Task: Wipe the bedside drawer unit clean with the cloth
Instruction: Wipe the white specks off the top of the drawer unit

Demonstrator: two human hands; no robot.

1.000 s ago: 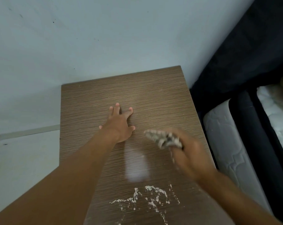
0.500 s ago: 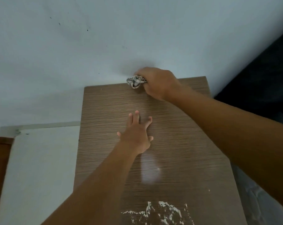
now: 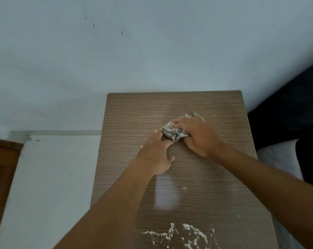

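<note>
One crumpled grey-and-white patterned cloth lies bunched on the far right part of the flat top of the brown wood-grain bedside drawer unit. Our right hand presses down on it, fingers curled over the cloth and gripping it. Our left hand lies flat on the top just beside it, to the near left. Its fingers are straight and spread, holding nothing, and the fingertips touch the cloth's edge.

Nearer to us, below the left hand, a pale glossy patch shines on the wood. At the near edge, a scatter of white crumbly powder lies well apart from the cloth, with a few specks around it.

The unit's far edge stands against a pale blue wall flecked with small dark marks. To the right we see dark fabric and a white quilted mattress beside the unit. At the far left a brown wooden panel shows.
</note>
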